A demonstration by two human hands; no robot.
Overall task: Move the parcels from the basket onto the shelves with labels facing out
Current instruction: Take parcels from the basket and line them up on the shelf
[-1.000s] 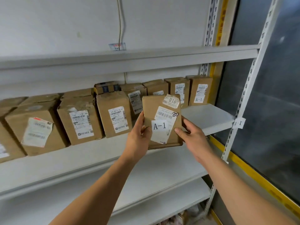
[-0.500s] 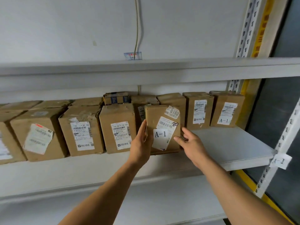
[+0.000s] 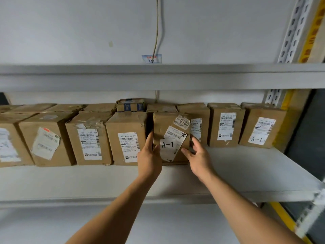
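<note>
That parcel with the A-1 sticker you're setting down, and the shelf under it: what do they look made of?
Parcel: brown corrugated cardboard by the look, matte, creased, with glossy tape and white paper labels. Shelf: probably painted sheet metal, smooth pale grey with a folded front lip.

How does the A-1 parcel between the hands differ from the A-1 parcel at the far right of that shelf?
The held parcel sits in the front row between the left hand and right hand; the far-right parcel stands untouched in the back row. The held parcel's labels are crooked and overlapping, with a 0180 sticker; the far-right parcel's label sits nearly straight. Both are brown cardboard, labels facing out.
</note>
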